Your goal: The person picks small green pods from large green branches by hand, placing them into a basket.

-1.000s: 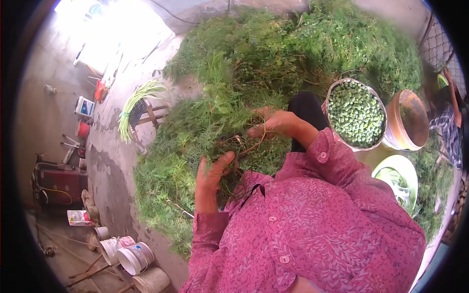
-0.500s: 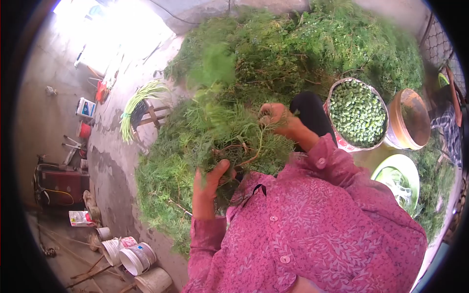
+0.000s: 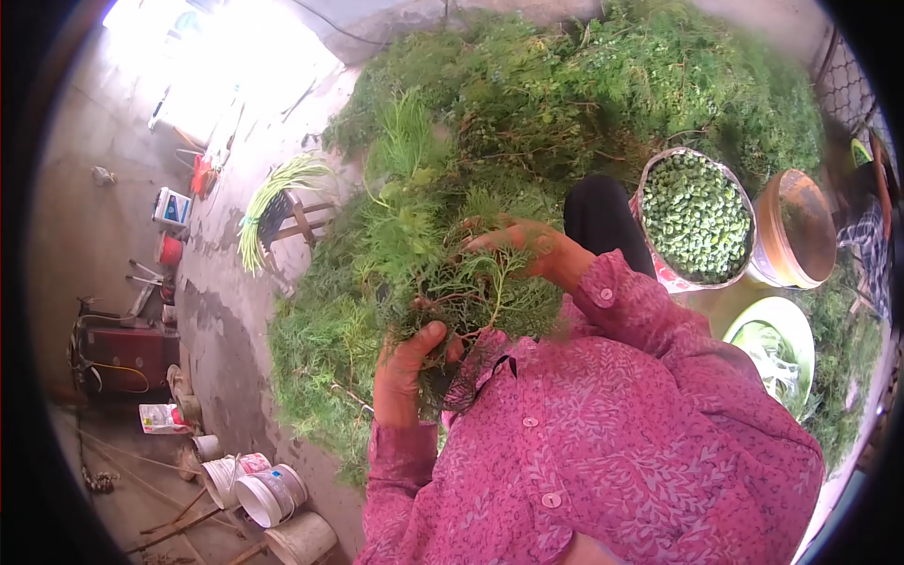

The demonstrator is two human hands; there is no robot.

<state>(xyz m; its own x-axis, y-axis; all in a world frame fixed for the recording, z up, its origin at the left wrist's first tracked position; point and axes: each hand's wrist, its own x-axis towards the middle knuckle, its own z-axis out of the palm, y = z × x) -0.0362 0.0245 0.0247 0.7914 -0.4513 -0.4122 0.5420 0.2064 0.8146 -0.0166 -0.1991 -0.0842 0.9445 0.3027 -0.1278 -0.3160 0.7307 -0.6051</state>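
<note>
My left hand (image 3: 407, 369) is closed round the stem end of a leafy evergreen branch (image 3: 476, 292), with its thumb on top. The branch has feathery green sprays and thin brown twigs and is held up before my chest. My right hand (image 3: 532, 249) reaches into the branch's upper side with its fingers stretched out. Foliage partly hides its fingertips, and I see nothing held in them. Beyond both hands spreads a large heap of cut evergreen branches (image 3: 603, 104). Right of my knee stands a bucket (image 3: 649, 231) full of small green cones or berries (image 3: 697, 217).
Beside the full bucket is a tan bucket (image 3: 767, 231), and nearer me a pale green basin (image 3: 803, 353). At left are a small stool (image 3: 299, 226) with long green strands (image 3: 252, 226), several white buckets (image 3: 268, 496) and a dark red box (image 3: 127, 358).
My right hand has moved left into the foliage, and its fingers have gone from curled to stretched out. My left hand keeps its hold on the branch.
</note>
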